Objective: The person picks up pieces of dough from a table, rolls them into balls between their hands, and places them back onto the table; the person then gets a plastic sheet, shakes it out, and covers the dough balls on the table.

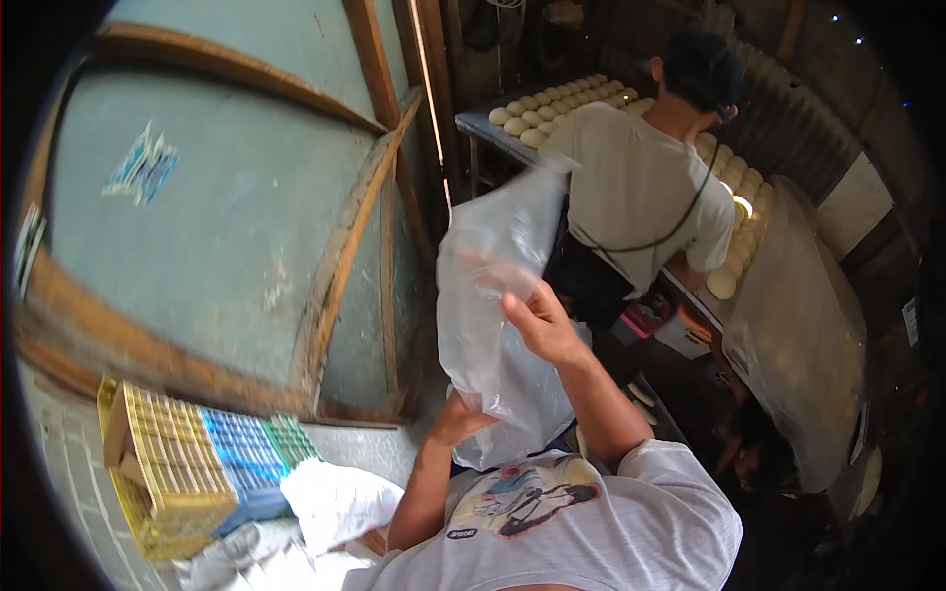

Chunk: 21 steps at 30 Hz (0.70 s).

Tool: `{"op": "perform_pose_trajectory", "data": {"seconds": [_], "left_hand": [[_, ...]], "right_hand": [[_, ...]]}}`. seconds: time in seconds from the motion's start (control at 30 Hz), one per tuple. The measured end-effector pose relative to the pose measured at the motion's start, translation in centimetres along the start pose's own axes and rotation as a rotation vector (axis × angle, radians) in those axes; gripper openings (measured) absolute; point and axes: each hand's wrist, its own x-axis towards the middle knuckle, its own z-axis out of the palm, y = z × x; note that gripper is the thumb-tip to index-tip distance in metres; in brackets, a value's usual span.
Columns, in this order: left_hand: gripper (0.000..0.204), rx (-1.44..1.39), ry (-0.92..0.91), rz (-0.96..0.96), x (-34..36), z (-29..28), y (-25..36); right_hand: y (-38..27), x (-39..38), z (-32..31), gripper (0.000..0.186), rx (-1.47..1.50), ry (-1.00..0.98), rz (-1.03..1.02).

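Observation:
A clear plastic bag point(493, 231) hangs in front of my chest, its upper part blurred by motion. My left hand point(461, 421) grips its lower edge, with the fingertips partly covered by the film. Higher up, my right hand point(540, 323) holds the bag at its right side. The right thumb shows on the near side, while the other fingers are seen faintly through the plastic; I cannot tell whether they are inside or behind it. More clear plastic point(527, 379) lies below, between my forearms and against my shirt.
Ahead, a person point(641, 187) leans over a table point(493, 131) bearing rows of pale dough balls point(532, 118). Plastic sheeting point(798, 335) drapes down at the right. Stacked yellow, blue and green crates point(177, 443) and a white sack point(340, 500) stand at lower left, beside a wood-framed panel point(217, 217).

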Motion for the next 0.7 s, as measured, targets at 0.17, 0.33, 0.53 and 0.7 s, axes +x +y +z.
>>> {"op": "perform_pose_trajectory", "data": {"seconds": [0.17, 0.33, 0.53, 0.7], "left_hand": [[0.041, -0.339, 0.273, 0.025, 10.2, -11.2, 6.6], [0.058, -0.704, -0.039, 0.146, 21.9, -23.3, 5.3], [0.068, -0.261, 0.275, 0.376, 35.6, -30.8, 9.3], [0.068, -0.165, 0.112, 0.054, 51.8, -34.2, 12.6]], "right_hand": [[1.4, 9.6, -8.4, 0.079, -0.421, 0.134, -0.148], [17.3, 14.7, -19.6, 0.094, -0.574, 0.351, 0.347], [21.1, 28.7, -21.5, 0.034, -0.017, 0.017, 0.317], [20.3, 43.8, -22.9, 0.026, 0.009, 0.135, 0.283]]}}
